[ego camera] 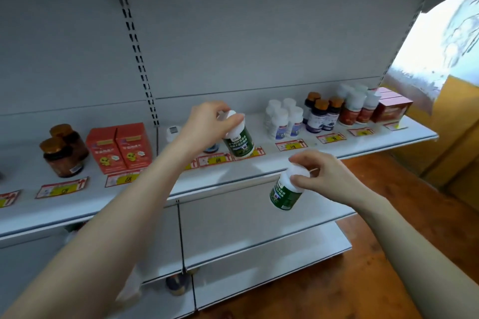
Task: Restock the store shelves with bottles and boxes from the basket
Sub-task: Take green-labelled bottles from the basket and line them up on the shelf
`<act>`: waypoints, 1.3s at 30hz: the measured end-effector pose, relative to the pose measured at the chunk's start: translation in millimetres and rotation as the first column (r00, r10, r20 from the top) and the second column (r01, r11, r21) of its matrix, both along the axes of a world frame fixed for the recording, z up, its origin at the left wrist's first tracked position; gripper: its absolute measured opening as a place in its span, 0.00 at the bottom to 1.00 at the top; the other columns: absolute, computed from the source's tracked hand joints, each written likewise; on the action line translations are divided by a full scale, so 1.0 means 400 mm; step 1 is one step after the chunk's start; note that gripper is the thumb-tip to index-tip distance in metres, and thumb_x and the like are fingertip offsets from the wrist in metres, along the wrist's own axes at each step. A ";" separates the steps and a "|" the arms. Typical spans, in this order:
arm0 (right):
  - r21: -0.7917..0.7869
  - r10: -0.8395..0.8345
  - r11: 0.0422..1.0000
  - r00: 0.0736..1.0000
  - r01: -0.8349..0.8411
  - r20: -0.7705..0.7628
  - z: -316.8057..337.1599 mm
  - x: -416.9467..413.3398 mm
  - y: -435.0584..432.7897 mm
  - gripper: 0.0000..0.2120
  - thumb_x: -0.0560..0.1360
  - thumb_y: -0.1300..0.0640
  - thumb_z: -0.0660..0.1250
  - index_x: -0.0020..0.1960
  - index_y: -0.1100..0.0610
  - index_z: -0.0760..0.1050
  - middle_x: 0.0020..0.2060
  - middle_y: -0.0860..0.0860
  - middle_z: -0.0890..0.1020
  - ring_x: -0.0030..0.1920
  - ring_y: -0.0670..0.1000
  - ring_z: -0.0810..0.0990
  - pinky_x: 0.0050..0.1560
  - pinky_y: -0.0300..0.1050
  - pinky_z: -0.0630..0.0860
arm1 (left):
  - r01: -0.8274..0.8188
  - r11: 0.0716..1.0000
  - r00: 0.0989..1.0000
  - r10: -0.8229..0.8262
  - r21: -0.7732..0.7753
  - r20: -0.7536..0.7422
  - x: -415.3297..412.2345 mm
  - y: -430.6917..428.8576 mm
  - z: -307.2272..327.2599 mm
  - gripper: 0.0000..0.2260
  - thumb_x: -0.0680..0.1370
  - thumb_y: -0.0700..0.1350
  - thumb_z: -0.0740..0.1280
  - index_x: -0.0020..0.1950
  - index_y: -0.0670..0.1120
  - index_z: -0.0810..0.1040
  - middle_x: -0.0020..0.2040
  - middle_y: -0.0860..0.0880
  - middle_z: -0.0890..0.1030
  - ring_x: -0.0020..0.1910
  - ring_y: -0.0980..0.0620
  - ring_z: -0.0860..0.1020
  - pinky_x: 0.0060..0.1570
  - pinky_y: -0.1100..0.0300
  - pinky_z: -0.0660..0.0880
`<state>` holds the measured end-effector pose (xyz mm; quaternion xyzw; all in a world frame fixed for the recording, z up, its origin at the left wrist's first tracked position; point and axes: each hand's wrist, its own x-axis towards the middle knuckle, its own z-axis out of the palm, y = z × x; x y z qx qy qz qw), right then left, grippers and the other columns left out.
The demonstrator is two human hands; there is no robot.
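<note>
My left hand (206, 122) grips the white cap of a green-labelled bottle (239, 141), which stands tilted at the front of the white shelf (259, 166), over a price tag. My right hand (315, 176) holds a second green-labelled bottle (285, 193) by its white cap, in the air in front of and just below the shelf edge. Behind my left hand stand another small white-capped bottle (173, 132) and a partly hidden bottle (211, 147). The basket is not in view.
On the shelf stand brown jars (63, 150) and red boxes (120, 147) at left, white bottles (283, 119), dark orange-capped bottles (321, 111), red-labelled bottles (359, 106) and a red box (391, 107) at right. Lower shelves and a wooden floor (363, 280) lie below.
</note>
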<state>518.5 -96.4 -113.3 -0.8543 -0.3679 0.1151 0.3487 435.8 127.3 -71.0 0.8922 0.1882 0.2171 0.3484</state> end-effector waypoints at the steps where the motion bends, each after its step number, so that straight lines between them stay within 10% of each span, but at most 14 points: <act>1: -0.012 -0.011 1.000 1.000 0.012 0.024 0.005 0.027 0.014 0.16 0.69 0.60 0.71 0.56 0.55 0.76 0.47 0.45 0.78 0.45 0.46 0.78 0.45 0.33 0.74 | 0.000 1.000 1.000 0.000 -0.001 0.026 0.027 0.010 0.005 0.15 0.76 0.52 0.66 0.54 0.42 0.79 0.44 0.47 0.78 0.43 0.48 0.76 0.40 0.58 0.70; 10: 0.016 0.035 0.999 0.985 -0.039 0.171 0.044 0.233 0.161 0.13 0.69 0.60 0.70 0.54 0.58 0.78 0.48 0.50 0.80 0.48 0.50 0.78 0.54 0.46 0.76 | -0.107 0.986 0.984 0.087 0.127 0.156 0.275 0.137 0.025 0.17 0.76 0.52 0.66 0.60 0.43 0.77 0.57 0.45 0.79 0.52 0.49 0.75 0.47 0.65 0.66; 23: -0.225 0.157 0.966 0.982 -0.132 0.101 0.002 0.404 0.358 0.19 0.74 0.59 0.66 0.64 0.57 0.69 0.62 0.54 0.74 0.59 0.54 0.74 0.56 0.43 0.70 | -0.010 0.988 0.957 0.054 0.157 -0.284 0.461 0.214 -0.084 0.20 0.76 0.49 0.66 0.65 0.40 0.72 0.64 0.42 0.74 0.61 0.46 0.72 0.52 0.62 0.67; 39: -0.263 0.275 0.931 0.960 -0.255 0.045 -0.046 0.428 0.412 0.16 0.75 0.62 0.64 0.62 0.60 0.71 0.61 0.55 0.74 0.61 0.53 0.72 0.52 0.35 0.64 | 0.023 0.993 0.870 0.038 0.118 -0.492 0.434 0.223 -0.146 0.17 0.77 0.48 0.64 0.64 0.42 0.73 0.63 0.43 0.75 0.60 0.47 0.72 0.50 0.63 0.66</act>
